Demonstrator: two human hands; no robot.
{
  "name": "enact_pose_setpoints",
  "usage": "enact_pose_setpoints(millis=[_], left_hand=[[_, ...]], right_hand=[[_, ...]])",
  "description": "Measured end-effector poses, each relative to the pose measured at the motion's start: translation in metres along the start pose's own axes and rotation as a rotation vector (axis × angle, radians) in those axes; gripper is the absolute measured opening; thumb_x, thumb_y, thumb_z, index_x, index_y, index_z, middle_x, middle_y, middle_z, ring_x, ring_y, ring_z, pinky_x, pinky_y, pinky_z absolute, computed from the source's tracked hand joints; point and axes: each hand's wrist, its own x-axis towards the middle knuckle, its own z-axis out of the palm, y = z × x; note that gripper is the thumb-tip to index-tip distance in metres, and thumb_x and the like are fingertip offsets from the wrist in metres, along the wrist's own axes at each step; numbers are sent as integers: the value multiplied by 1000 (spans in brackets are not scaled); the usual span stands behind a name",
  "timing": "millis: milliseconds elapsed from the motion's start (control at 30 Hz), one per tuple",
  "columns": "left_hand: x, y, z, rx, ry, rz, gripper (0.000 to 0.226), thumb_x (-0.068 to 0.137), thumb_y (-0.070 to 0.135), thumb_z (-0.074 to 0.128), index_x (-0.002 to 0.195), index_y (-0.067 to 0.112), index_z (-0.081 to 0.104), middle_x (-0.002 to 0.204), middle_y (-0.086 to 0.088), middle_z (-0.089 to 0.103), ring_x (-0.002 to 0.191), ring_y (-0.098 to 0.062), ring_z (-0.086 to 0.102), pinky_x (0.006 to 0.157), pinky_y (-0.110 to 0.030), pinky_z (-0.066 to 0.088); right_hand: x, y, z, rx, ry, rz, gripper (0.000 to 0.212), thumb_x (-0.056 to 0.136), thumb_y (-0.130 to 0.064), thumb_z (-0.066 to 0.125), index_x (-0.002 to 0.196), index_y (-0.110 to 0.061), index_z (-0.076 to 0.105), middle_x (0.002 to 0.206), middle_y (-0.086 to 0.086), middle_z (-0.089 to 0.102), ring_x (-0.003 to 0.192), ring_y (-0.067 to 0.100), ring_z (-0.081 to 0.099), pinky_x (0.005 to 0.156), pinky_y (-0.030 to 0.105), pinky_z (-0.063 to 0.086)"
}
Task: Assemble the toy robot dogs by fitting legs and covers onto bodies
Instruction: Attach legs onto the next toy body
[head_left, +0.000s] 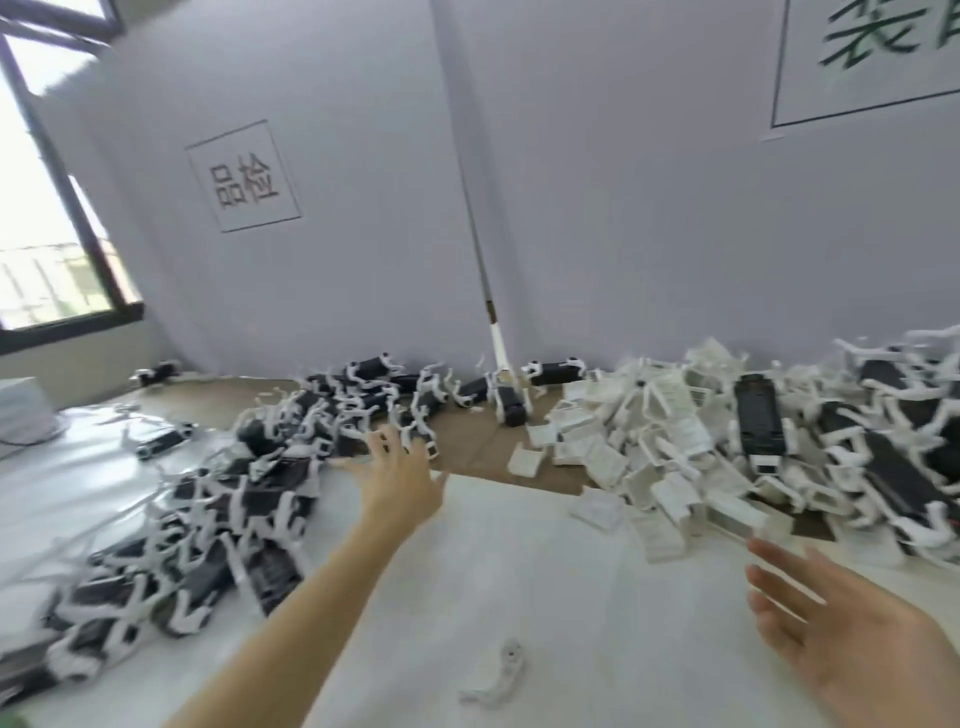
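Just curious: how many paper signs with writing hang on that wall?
2: a small white paper sign left of the corner, and a larger white sign upper right, cut off by the frame edge.

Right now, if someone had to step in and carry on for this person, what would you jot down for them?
Left hand: open, fingers spread, reaching toward the pile of dogs on the left, holding nothing.
Right hand: open, empty, hovering over the table.
Parts: pile of white covers in the right middle, more black bodies with legs at far right, one loose white leg near the front edge.
Done: many dogs already have legs on.
Left: no piece in hand; pick one up and go on fitting.
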Motion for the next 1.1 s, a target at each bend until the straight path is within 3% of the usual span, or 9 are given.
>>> enact_pose_setpoints(millis=[67, 200, 267, 333, 533, 667, 867, 1000, 1100], left_hand=[[19, -49, -2, 259, -79, -221, 79, 107, 67, 33, 168, 19, 17, 174, -20, 3, 158, -51, 6, 110, -84, 27], [35, -102, 0, 218, -194, -494, 76, 106, 57, 47, 167, 22, 17, 163, -38, 21, 148, -64, 23, 100, -69, 52], [41, -104, 11, 255, -131, -409, 59, 108, 21, 49, 163, 19, 27, 154, -39, 40, 144, -61, 33, 100, -60, 56], [43, -96, 17, 296, -72, -318, 63, 106, 7, 49, 162, 22, 25, 150, -33, 48, 143, -58, 37, 95, -52, 58], [41, -47, 9, 155, 91, 103, 79, 95, 47, 75, 156, 24, 30, 143, -15, 56, 132, -41, 57, 95, -46, 58], [35, -2, -6, -216, 202, 384, 73, 87, 58, 78, 146, 34, 42, 131, 3, 57, 105, -30, 70, 87, -46, 58], [-24, 70, -36, -658, 426, 718, 75, 85, 70, 74, 145, 37, 43, 141, 16, 56, 90, -2, 57, 83, -33, 57], [-84, 120, -38, -1022, 379, 698, 78, 85, 78, 67, 146, 44, 33, 123, 6, 69, 88, -6, 65, 86, -27, 54], [-123, 151, -34, -1525, 260, 602, 60, 90, 69, 68, 135, 46, 38, 94, 17, 69, 80, -5, 66, 77, -19, 54]], right_hand=[[3, 0, 2, 11, -19, 30, 34, 84, -33, 68, 66, -8, 83, 66, 13, 72, 45, 24, 67, 38, 31, 55], [0, 3, 14, 11, -35, 35, 27, 66, -34, 76, 71, -8, 84, 67, 14, 72, 46, 26, 68, 39, 34, 57], [-2, 4, 13, 6, -34, 26, 34, 87, -34, 66, 76, -7, 84, 68, 14, 71, 47, 25, 67, 39, 33, 56], [-4, 5, 10, 10, -34, 9, 51, 102, -35, 49, 81, -4, 84, 72, 13, 71, 50, 25, 68, 41, 32, 57], [-16, 4, 13, 43, -43, -22, 46, 102, -32, 49, 98, 3, 79, 80, 15, 68, 66, 28, 61, 46, 29, 59], [-18, 2, 11, 52, -44, -31, 44, 104, -30, 48, 110, 6, 73, 79, 15, 68, 71, 28, 59, 48, 28, 60], [-19, 3, 6, 58, -73, -46, 41, 97, -29, 56, 119, 3, 69, 84, 17, 68, 73, 28, 61, 53, 30, 61], [-22, 4, 10, 25, -60, -41, 47, 85, -30, 65, 117, 3, 71, 88, 18, 68, 74, 29, 63, 56, 32, 62], [-25, 4, 10, -59, -51, -78, 43, 91, -27, 62, 125, -2, 71, 102, 24, 71, 89, 36, 70, 75, 42, 60]])
